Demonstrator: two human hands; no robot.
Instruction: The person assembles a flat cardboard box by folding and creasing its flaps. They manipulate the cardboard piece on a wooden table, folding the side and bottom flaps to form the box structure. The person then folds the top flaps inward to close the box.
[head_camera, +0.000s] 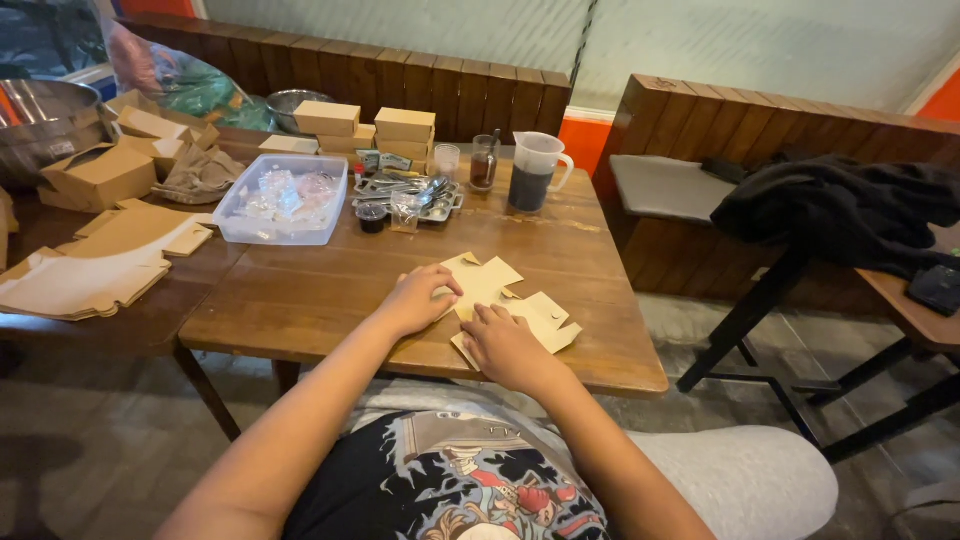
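The left hand and right hand press flat, fingers spread and gripping nothing, on an unfolded cardboard box blank lying on the wooden surface under the fingertips. It looks light, thin and creasable, best pinched at its flaps.

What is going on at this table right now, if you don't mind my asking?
A seated person presses both hands flat on an unfolded cardboard box blank lying on the wooden table: left hand on its left edge, right hand on its near part. Finished boxes are stacked further back, beside a clear plastic tub and a jug.
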